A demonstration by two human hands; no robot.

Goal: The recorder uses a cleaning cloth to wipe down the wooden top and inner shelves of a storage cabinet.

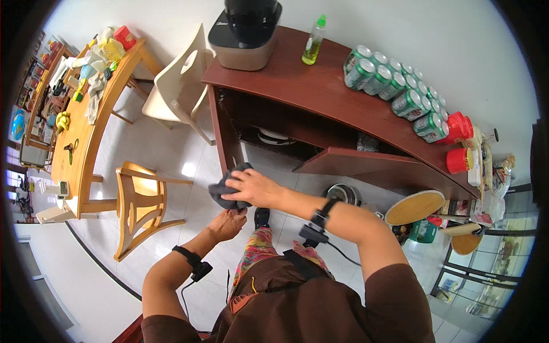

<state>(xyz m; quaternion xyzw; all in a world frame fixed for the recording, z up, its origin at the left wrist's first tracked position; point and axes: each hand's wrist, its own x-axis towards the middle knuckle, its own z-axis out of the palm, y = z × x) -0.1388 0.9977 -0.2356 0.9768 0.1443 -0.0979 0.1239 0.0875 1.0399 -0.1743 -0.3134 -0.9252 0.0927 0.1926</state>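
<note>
My right hand presses a bunched dark grey cloth, its fingers spread over the top. The cloth lies at the near edge of the left cabinet door, which stands swung out towards me. Just below the cloth, my left hand has its fingers curled and their tips meet the cloth's underside. Whether it grips the cloth or the door edge behind it is hidden. The dark red wooden cabinet is before me, with a white round item inside. Its right door also hangs partly outward.
On the cabinet top stand a black-and-beige appliance, a spray bottle, packs of green cans and a red jar. A metal pot sits on the floor. Left are a wooden chair, white chair and cluttered table.
</note>
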